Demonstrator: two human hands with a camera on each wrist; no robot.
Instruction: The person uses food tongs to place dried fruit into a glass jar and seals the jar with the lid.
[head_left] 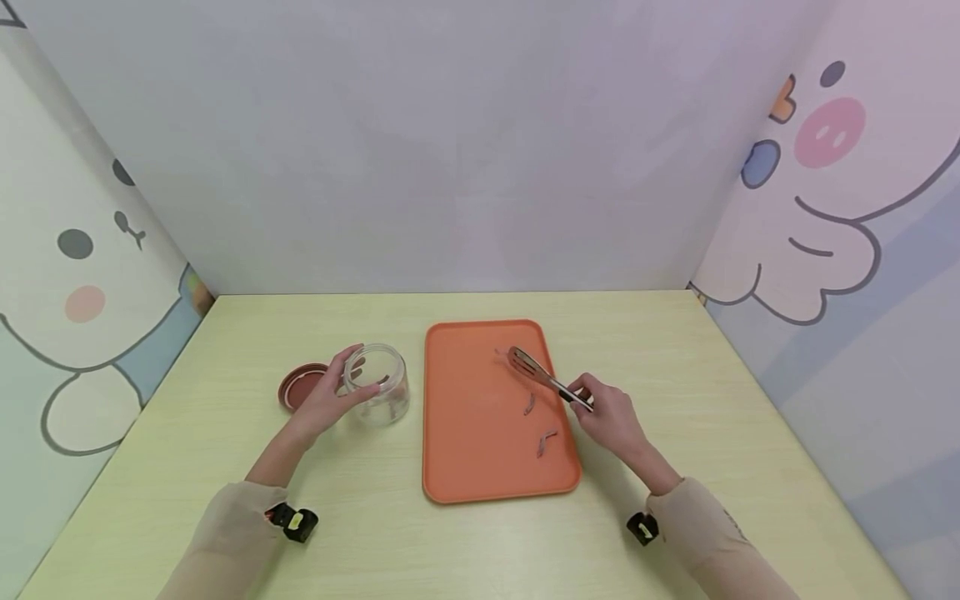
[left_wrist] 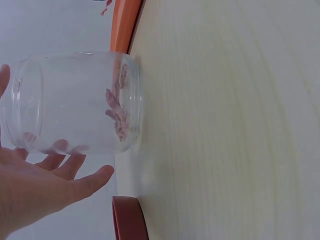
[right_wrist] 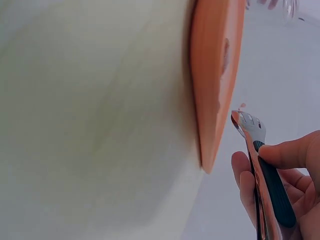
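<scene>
My left hand (head_left: pixel 330 402) holds a clear glass jar (head_left: pixel 387 407) near its open mouth, thumb on the near side and fingers on the far side. Small pinkish-brown strips (left_wrist: pixel 118 107) lie at the bottom of the jar. In my right hand (head_left: pixel 609 417) is a pair of metal tongs (head_left: pixel 540 373) with dark grips, tilted over the upper right of an orange tray (head_left: pixel 480 450). A small pinkish piece (right_wrist: pixel 242 106) shows at the tongs' tips. Two twisted greyish strips, one mid-tray (head_left: pixel 529 404) and one lower (head_left: pixel 546 442), lie on the tray.
A reddish-brown round lid (head_left: pixel 300 385) lies left of the jar, partly behind my left hand. The pale wooden table (head_left: pixel 360 533) meets a plain wall (head_left: pixel 450 167) at its back, with cartoon-printed panels on both sides.
</scene>
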